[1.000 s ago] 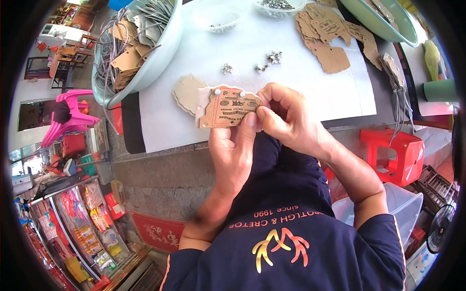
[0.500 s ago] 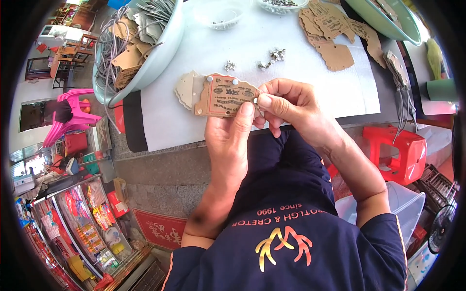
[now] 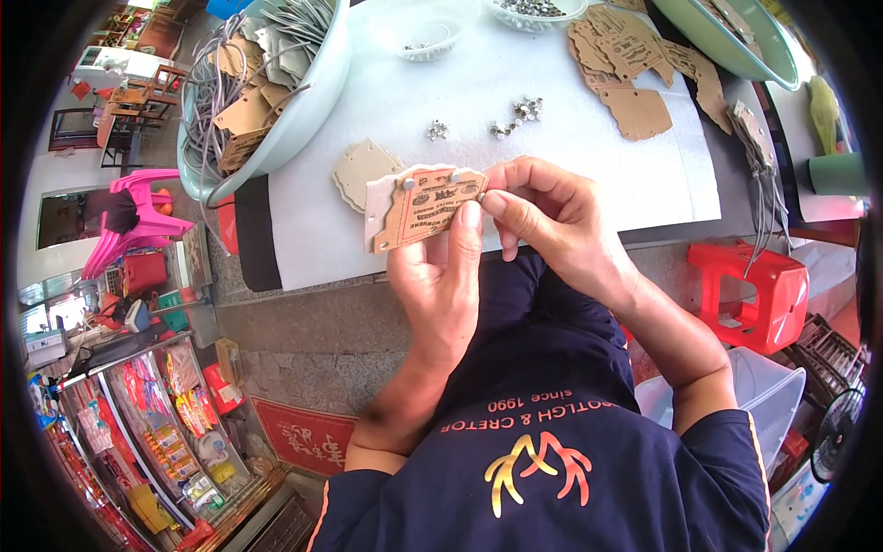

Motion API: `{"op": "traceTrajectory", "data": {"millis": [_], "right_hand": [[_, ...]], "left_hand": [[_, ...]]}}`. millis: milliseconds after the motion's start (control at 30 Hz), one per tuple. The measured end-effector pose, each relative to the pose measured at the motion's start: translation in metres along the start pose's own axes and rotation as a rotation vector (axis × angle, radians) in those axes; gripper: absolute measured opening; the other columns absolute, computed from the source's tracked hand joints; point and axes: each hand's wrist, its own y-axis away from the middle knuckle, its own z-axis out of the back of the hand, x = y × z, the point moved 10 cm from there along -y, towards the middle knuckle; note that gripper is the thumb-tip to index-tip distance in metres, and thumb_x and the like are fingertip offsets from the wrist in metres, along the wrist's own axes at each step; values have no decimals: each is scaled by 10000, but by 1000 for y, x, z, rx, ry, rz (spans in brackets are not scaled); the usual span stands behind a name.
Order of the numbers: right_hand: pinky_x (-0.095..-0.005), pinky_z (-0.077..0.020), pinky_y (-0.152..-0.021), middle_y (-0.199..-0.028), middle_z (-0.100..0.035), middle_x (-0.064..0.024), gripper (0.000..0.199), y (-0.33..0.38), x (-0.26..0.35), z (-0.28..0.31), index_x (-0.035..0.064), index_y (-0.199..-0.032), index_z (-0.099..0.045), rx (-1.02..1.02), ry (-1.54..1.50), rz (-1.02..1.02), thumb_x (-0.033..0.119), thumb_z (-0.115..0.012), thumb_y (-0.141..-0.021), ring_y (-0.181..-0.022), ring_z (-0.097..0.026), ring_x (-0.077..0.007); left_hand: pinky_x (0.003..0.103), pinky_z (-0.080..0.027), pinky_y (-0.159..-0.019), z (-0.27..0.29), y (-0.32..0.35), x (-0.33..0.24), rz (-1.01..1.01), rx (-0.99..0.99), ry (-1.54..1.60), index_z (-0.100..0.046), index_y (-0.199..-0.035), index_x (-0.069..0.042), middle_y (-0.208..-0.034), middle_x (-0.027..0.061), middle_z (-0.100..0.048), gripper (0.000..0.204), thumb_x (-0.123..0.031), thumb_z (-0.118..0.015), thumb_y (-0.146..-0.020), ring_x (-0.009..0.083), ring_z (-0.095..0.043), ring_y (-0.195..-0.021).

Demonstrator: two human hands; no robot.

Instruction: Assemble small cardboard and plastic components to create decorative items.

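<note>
My left hand (image 3: pixel 440 276) grips a brown printed cardboard tag (image 3: pixel 432 210) from below, thumb on its face. Behind it shows a paler card (image 3: pixel 378 204). Two round silver rivets sit in the tag's upper edge. At the tag's right edge my right hand (image 3: pixel 547 207) pinches its thumb and forefinger together; a small metal rivet partly shows between the fingertips. A pale blank tag (image 3: pixel 364 170) lies on the white sheet just beyond my left hand. Farther off lie two loose groups of rivets, one small (image 3: pixel 437 130) and one larger (image 3: pixel 526 110).
A large pale-green basin (image 3: pixel 317 101) of corded tags stands at the left. Shallow clear dishes hold metal pieces, one (image 3: pixel 430 41) near the middle. Brown tags (image 3: pixel 635 112) are piled at the right, beside tags with grey cords (image 3: pixel 760 166). A red stool (image 3: pixel 750 290) stands right of the table.
The tag has tilted in my left hand, so more of the paler card behind it shows. My right fingertips have shifted slightly against the tag's right edge.
</note>
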Motion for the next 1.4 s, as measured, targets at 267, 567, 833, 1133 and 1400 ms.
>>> {"op": "traceTrajectory", "data": {"millis": [267,567,833,1133,1400], "right_hand": [[-195,-492,-579,-803,-628,0,185,2,1,3,-17,-1071,-637,-46,6,85,122,-622,-949,-646,-560,-35],[-186,-489,-551,-815,-632,-8,181,3,2,3,-17,-1059,-640,-68,-17,86,125,-621,-949,-637,-562,-33],[-201,-518,-552,-829,-647,-24,201,2,1,3,-26,-1048,-640,-102,35,23,142,-636,-938,-655,-578,-41],[-199,-517,-544,-802,-640,-26,189,-2,3,0,-9,-1052,-637,-93,56,53,137,-637,-932,-654,-575,-41],[-182,-454,-520,-737,-604,5,171,-7,25,6,11,-977,-639,-10,384,240,159,-659,-893,-597,-538,-25]], "left_hand": [[263,-480,-864,-1,1,-9,-69,22,-118,-599,-1098,36,-1057,78,-615,189,44,-600,-910,122,-592,-979],[277,-476,-879,-3,-2,-11,-128,54,-200,-572,-1125,46,-1051,100,-615,223,72,-580,-903,141,-598,-977],[277,-470,-881,0,-7,1,20,35,-58,-511,-1187,51,-1075,97,-609,275,41,-572,-920,138,-590,-991],[309,-450,-943,2,-1,-8,-74,59,-185,-563,-1162,86,-1131,132,-610,243,28,-538,-928,172,-577,-1082],[303,-456,-935,-6,1,-18,-147,150,-198,-572,-1157,86,-1132,125,-608,237,29,-542,-929,171,-571,-1095]]}}
